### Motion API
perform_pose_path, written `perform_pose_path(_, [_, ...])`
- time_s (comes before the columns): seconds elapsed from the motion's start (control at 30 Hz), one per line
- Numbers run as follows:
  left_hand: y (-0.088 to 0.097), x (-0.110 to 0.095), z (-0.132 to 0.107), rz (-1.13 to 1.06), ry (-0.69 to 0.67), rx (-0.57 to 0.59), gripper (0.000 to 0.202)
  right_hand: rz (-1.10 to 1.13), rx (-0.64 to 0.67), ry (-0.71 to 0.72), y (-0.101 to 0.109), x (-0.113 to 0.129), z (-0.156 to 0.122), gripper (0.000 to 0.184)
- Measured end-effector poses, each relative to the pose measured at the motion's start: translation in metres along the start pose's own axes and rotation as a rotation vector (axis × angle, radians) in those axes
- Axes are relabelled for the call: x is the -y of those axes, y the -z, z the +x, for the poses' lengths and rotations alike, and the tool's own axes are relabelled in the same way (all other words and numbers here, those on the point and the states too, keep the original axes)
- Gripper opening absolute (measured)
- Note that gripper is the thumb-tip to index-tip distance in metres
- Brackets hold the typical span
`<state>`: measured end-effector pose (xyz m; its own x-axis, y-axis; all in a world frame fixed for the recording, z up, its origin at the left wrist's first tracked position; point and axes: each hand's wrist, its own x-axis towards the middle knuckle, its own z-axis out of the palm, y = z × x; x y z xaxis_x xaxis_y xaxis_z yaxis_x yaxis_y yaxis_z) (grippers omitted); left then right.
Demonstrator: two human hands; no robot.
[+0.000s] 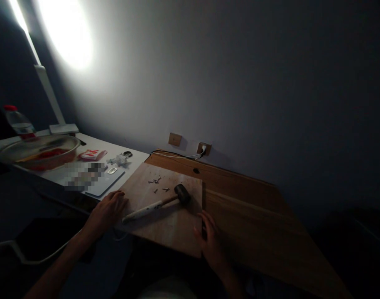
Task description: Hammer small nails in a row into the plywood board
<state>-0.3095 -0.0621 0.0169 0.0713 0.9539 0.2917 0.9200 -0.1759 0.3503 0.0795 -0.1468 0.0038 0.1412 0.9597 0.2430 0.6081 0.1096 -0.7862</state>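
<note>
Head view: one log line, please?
left hand: at flat brown board's left edge; right hand: right edge; black-headed mallet: lying on board

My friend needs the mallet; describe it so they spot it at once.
Find the brown wooden desk against the wall, then the flat board on it. The mallet lies across that board beside small metal pieces, set apart by its far larger size, thick black head and long, partly white handle.

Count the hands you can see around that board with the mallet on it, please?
2. The left hand is at the left edge of the board, and the right hand is at its right edge. No others show.
</note>
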Motion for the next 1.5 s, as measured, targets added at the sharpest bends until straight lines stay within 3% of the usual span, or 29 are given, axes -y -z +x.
perform_pose_path(0.2, [-0.005, 0.013, -0.001, -0.005, 0.010, 0.010, 0.047, -0.108, 0.131, 0.046, 0.000, 0.024, -0.003, 0.040])
perform_pose_path(0.37, [-0.003, 0.001, 0.000, 0.020, -0.001, -0.010, 0.045, -0.223, 0.146, 0.054, 0.000, 0.020, -0.005, 0.042])
perform_pose_path(0.53, [-0.006, -0.015, -0.007, 0.017, -0.032, -0.018, 0.045, -0.255, 0.078, 0.057, 0.006, 0.009, -0.006, 0.042])
perform_pose_path(0.7, [-0.013, -0.044, -0.023, -0.011, -0.134, -0.003, 0.040, -0.269, -0.029, -0.042, 0.036, -0.012, -0.013, 0.043])
perform_pose_path(0.93, [-0.030, -0.090, -0.041, -0.129, -0.340, 0.084, 0.032, -0.292, -0.128, -0.292, 0.100, -0.059, -0.035, 0.054])
perform_pose_path(1.1, [-0.025, -0.110, -0.044, -0.224, -0.405, 0.174, 0.035, -0.319, -0.239, -0.325, 0.134, -0.077, -0.058, 0.049])
perform_pose_path(1.23, [-0.016, -0.116, -0.038, -0.203, -0.414, 0.247, 0.031, -0.293, -0.235, -0.338, 0.148, -0.079, -0.066, 0.045])
perform_pose_path(1.33, [-0.017, -0.120, -0.027, -0.090, -0.446, 0.222, 0.026, -0.269, -0.204, -0.351, 0.151, -0.077, -0.066, 0.045])
perform_pose_path(1.43, [-0.030, -0.130, -0.009, -0.024, -0.503, 0.150, 0.030, -0.254, -0.249, -0.331, 0.143, -0.070, -0.063, 0.048])
perform_pose_path(1.5, [-0.044, -0.140, 0.007, -0.029, -0.548, 0.169, 0.045, -0.220, -0.278, -0.321, 0.131, -0.061, -0.061, 0.053])
